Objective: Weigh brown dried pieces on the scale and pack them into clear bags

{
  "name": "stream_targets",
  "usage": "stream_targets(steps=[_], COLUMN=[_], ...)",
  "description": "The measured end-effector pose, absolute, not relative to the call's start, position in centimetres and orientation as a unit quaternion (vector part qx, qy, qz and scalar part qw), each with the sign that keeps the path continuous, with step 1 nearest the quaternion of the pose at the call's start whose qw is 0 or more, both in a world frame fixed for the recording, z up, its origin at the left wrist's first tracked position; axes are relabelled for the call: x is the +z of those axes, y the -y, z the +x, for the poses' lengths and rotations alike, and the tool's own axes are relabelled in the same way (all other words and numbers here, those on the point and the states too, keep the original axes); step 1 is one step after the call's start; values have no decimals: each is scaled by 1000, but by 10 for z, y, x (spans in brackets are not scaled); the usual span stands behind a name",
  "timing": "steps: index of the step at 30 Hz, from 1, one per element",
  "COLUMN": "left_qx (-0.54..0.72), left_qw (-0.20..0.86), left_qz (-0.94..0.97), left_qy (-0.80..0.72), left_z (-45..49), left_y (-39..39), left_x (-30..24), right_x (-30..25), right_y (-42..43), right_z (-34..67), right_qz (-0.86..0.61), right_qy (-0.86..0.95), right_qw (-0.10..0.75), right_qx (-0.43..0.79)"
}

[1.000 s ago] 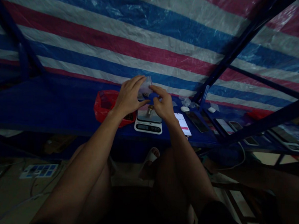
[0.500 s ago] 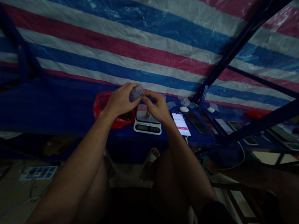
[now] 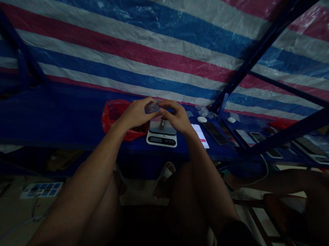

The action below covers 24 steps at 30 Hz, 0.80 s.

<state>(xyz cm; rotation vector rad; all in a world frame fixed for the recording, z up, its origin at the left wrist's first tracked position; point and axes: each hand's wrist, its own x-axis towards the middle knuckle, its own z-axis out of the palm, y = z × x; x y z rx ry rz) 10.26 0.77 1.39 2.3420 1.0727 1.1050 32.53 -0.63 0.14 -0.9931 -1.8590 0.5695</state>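
Note:
Between my two hands, above a small digital scale (image 3: 162,138), is a clear plastic bag (image 3: 151,107). My left hand (image 3: 137,112) is closed on the bag's left side, thumb and fingers around it. With thumb and fingertips my right hand (image 3: 176,116) pinches its right edge. On the scale's dark plate stands a small metallic object (image 3: 163,122), partly covered by my right hand. A red plastic bag (image 3: 108,115) with its mouth open sits left of the scale, dark small contents partly visible behind my left wrist.
A lit phone (image 3: 201,135) and a dark phone (image 3: 215,133) lie right of the scale. Near them are a white rounded case (image 3: 201,119) and crumpled clear plastic (image 3: 204,111). Blue frame bars (image 3: 250,64) rise at right before a striped tarp (image 3: 137,50). Another person's leg (image 3: 290,180) is at right.
My hands have come down slightly toward the scale, and the clear bag looks flatter between them. The other person's limb at right has shifted.

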Motion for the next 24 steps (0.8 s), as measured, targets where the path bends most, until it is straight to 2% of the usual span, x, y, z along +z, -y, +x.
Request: stream_targets(steps=[3, 11, 17, 24], left_qx=[340, 233, 211, 208], left_qw=[167, 138, 157, 131], left_qz=[836, 869, 865, 870], left_qy=[-396, -415, -427, -427], left_z=[99, 97, 104, 109], left_y=[-14, -26, -25, -26], left_x=[7, -8, -9, -12], right_x=[-4, -23, -20, -21], right_y=[4, 1, -1, -3], right_z=[345, 369, 358, 355], right_qz=[-436, -500, -508, -492], right_qy=[742, 764, 761, 769], right_qw=[456, 337, 330, 342], right_qx=[226, 231, 233, 221])
